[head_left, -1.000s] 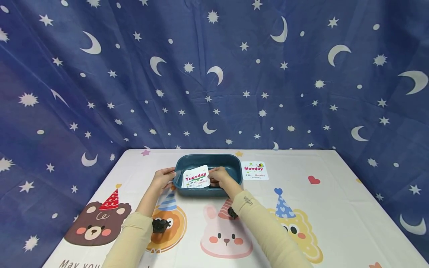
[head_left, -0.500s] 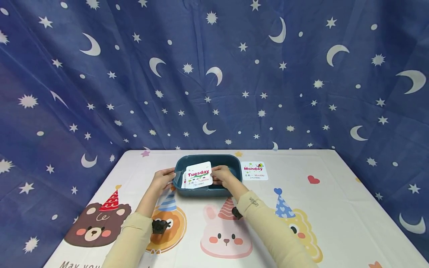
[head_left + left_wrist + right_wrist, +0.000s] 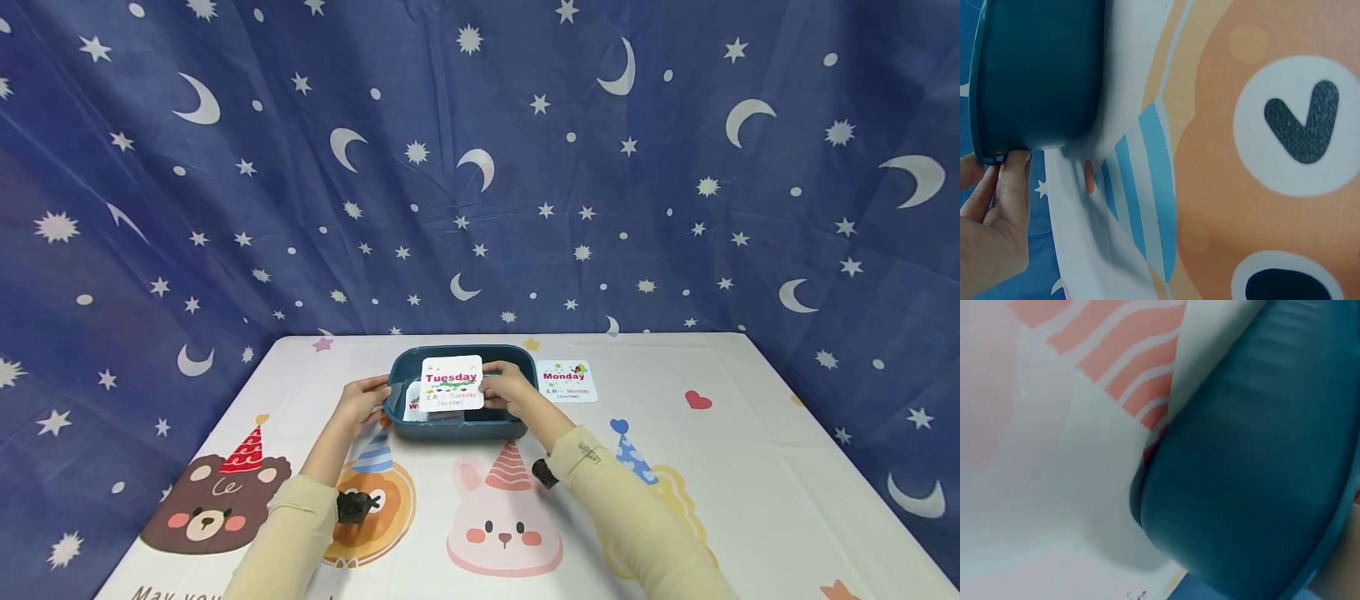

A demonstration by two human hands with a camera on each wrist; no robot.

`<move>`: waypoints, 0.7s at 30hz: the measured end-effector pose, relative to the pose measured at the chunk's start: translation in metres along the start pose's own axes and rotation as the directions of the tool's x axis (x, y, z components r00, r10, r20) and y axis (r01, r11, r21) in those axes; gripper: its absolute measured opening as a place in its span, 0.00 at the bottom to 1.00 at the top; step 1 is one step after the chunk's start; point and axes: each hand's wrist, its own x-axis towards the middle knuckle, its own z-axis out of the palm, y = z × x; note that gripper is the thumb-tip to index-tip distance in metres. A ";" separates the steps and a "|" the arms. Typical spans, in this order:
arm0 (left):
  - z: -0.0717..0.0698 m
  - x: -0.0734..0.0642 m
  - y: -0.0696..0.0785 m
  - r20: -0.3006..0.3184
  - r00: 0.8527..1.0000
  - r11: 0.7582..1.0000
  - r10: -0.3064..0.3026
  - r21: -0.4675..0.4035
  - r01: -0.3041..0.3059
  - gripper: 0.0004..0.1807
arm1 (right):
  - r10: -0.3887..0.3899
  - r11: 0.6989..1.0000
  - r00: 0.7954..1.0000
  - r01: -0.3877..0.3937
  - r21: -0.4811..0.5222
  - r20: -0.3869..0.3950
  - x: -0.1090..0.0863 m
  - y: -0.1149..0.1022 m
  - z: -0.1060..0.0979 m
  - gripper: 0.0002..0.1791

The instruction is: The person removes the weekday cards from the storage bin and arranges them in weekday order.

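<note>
A dark teal plastic box [image 3: 461, 431] stands near the far edge of the table. At its left end my left hand [image 3: 362, 402] grips the rim; in the left wrist view the fingertips press against the outer wall [image 3: 1041, 81]. My right hand [image 3: 510, 389] pinches the right edge of a white Tuesday card [image 3: 452, 385], raised over the box with its print facing up. Beneath it, a Wednesday card [image 3: 413, 408] lies in the box, partly covered. The right wrist view has mostly the box wall [image 3: 1247, 456], with a blurred bit of hand [image 3: 1338, 565]; the held card is hidden there.
A Monday card [image 3: 567, 382] lies face up on the tablecloth [image 3: 780, 483], just right of the box. The cloth bears cartoon animal prints. Behind the table hangs a blue curtain [image 3: 525, 167] with moons and stars.
My right hand has lifted the Tuesday card up and slightly right from inside the box, straightening it and uncovering part of the Wednesday card. The left hand stays at the rim.
</note>
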 end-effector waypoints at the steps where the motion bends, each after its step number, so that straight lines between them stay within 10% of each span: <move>1: -0.004 0.012 -0.011 0.027 0.999 0.999 0.041 -0.035 -0.040 0.22 | -0.001 1.000 1.000 0.001 -0.001 0.001 -0.001 -0.001 -0.001 0.28; 21: 0.001 -0.003 0.003 0.005 1.000 1.000 0.002 -0.009 -0.001 0.23 | -0.042 0.998 0.999 0.042 -0.040 -0.013 -0.026 -0.012 -0.035 0.28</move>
